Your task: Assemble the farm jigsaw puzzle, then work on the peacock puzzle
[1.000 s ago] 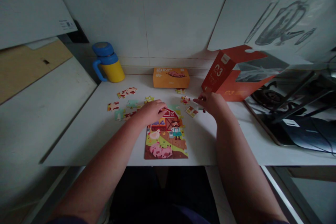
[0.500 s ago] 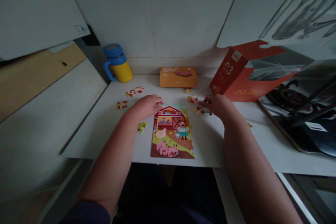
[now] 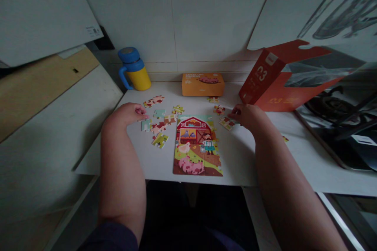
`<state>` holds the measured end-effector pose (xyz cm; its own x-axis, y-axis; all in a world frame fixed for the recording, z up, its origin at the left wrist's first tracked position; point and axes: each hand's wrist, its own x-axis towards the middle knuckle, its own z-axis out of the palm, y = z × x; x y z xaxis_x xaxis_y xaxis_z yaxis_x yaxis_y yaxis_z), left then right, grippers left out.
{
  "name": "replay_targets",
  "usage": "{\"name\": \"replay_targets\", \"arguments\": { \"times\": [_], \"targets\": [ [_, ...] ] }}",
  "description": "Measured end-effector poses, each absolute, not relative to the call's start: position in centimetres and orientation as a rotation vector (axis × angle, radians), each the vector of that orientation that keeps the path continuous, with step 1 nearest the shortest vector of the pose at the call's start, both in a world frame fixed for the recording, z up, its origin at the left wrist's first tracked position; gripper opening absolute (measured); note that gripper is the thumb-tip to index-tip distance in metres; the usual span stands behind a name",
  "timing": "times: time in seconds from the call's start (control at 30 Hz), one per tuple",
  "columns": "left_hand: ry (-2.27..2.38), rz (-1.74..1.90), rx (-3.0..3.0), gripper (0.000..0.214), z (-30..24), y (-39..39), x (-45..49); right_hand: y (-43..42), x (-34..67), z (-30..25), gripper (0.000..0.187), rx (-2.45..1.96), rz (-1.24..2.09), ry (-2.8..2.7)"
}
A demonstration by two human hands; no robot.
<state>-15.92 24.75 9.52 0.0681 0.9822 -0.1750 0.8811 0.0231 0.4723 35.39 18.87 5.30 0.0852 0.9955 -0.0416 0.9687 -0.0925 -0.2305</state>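
Note:
On the white tabletop, a partly assembled farm jigsaw puzzle (image 3: 196, 145) shows a red barn, a farmer, a hen and a spotted pig. My left hand (image 3: 129, 113) is at the loose pieces left of it, fingers bent but apart, a fingertip at a pale blue puzzle piece (image 3: 146, 125). To the right of the barn, my right hand (image 3: 244, 117) has its fingers closed at the edge of a brown-and-cream puzzle piece (image 3: 227, 122); its grip is partly hidden. A yellow-green piece (image 3: 160, 140) and a red-and-white cow piece (image 3: 159, 127) lie beside the puzzle.
An orange puzzle box (image 3: 203, 84) stands at the wall, with a blue-and-yellow mug (image 3: 134, 71) to its left. A large red-orange box (image 3: 273, 82) leans at right, beside a black stove (image 3: 338, 133). White boards (image 3: 59, 106) rise at left.
My left hand has moved left from the puzzle's top corner to the loose pieces, uncovering several of them. My right hand stays by the same pieces. The view has shifted slightly.

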Motion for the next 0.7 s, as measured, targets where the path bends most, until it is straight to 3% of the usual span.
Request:
{"name": "replay_targets", "arguments": {
  "times": [0.43, 0.7],
  "targets": [
    [1.863, -0.17, 2.0, 0.071, 10.0, 22.9, -14.9, 18.8, 35.2, 5.7, 0.031, -2.06, 0.149, -2.101],
    [1.886, -0.144, 1.996, 0.068, 9.3, 23.4, -15.5, 18.3, 32.7, 6.8, 0.028, -1.816, 0.348, -2.312]
  ]
}}
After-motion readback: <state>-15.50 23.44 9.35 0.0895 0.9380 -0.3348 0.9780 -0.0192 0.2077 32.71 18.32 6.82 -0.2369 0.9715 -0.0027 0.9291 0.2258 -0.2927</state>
